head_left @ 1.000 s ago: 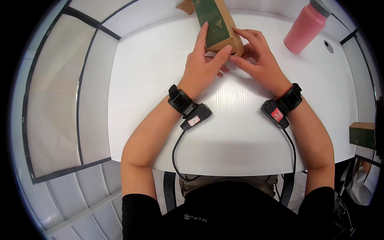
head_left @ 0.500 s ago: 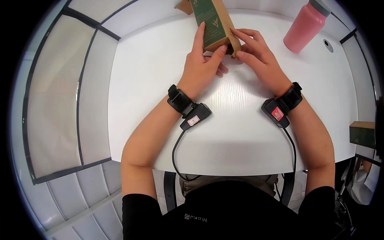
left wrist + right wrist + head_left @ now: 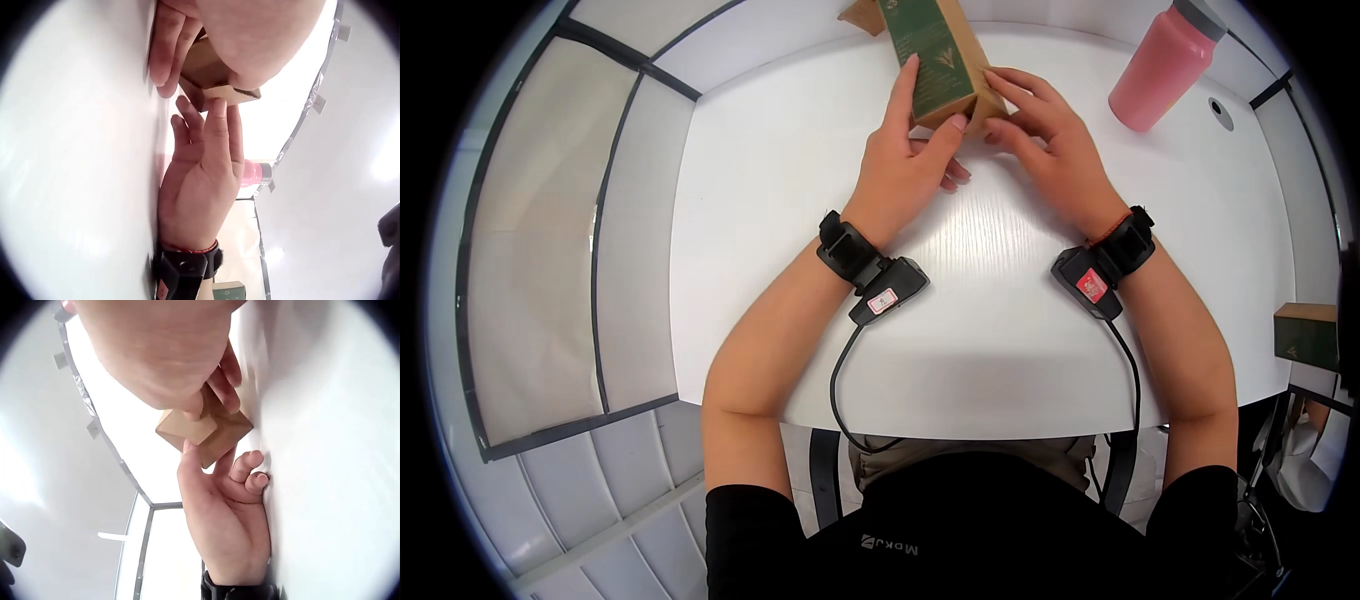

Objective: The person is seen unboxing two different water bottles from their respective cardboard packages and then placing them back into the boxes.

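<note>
A green and brown cardboard box [image 3: 938, 75] lies at the far side of the table, its near end toward me. My left hand [image 3: 900, 170] grips it from the left, index finger along the green face and thumb at the near edge. On the other side, my right hand [image 3: 1052, 150] pinches the brown end flap [image 3: 988, 108] between thumb and fingers. From the left wrist, the right thumb meets the light inner flap [image 3: 228, 94], and the box's inside shows partly open. In the right wrist view, the left thumb tip presses at the flap's lower edge [image 3: 199, 431].
A pink bottle [image 3: 1165, 70] with a grey lid stands at the back right, beside a round cable hole [image 3: 1221, 115] in the white table [image 3: 760, 230]. Another green and brown box [image 3: 1305, 337] sits off the right edge. White panels surround the table.
The end flap swung outward to the right half a second ago and is now turned back toward the box end. My right thumb moved along with it; the left hand barely shifted.
</note>
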The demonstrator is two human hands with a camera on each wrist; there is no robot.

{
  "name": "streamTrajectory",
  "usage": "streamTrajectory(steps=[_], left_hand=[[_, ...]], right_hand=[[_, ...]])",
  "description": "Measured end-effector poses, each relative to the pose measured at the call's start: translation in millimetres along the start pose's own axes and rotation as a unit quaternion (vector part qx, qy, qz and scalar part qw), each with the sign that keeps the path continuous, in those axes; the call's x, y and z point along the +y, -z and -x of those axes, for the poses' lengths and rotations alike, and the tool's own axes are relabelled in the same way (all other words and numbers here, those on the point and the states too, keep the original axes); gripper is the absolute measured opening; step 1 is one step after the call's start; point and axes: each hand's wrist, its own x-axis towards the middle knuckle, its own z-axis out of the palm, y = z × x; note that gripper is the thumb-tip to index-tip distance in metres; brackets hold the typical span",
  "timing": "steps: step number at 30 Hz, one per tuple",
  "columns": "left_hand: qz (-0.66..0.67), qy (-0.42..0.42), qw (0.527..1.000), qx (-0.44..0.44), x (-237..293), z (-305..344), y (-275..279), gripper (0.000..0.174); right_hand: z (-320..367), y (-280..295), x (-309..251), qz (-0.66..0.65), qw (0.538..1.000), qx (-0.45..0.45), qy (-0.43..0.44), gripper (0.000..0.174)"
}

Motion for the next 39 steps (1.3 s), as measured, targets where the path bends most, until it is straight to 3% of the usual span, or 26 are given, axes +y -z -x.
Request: streamTrajectory(steps=[6,13,39], left_hand=[[-0.021,0.001,1.000,-0.004,2.0,1.2,-0.8,0.076],[-0.044,-0.004,0.999,-0.020,1.6,2.4,0.6,0.081],[-0.040,-0.004,0.999,-0.036,1.7,2.0,0.1,0.080]], right_hand=[[-0.7,-0.9,3.7,0.031,0.998,0.050,-0.002,0.044],[1.0,1.5,-3.0,0.063,0.994,0.056,-0.069,0.041],[2.0,1.3,-4.4,0.113,0.990,0.067,-0.056,0.038]])
